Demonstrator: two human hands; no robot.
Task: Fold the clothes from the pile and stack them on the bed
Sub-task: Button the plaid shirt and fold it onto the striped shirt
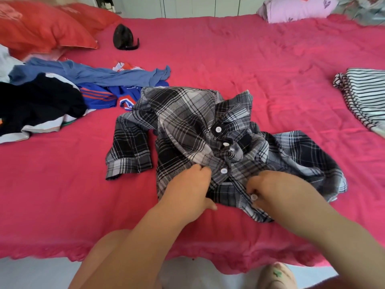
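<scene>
Left hand (187, 188), right hand (277, 190) grip one plaid shirt (187, 122).

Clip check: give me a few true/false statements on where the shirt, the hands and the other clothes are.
1. The left hand and the right hand both hold the plaid shirt. True.
2. The plaid shirt is folded into a neat square. False: it lies crumpled, with one sleeve spread out.
3. The pile of unfolded clothes lies left of the shirt. True.
4. The striped garment lies on that pile. False: it lies apart, at the right side of the bed.
</scene>
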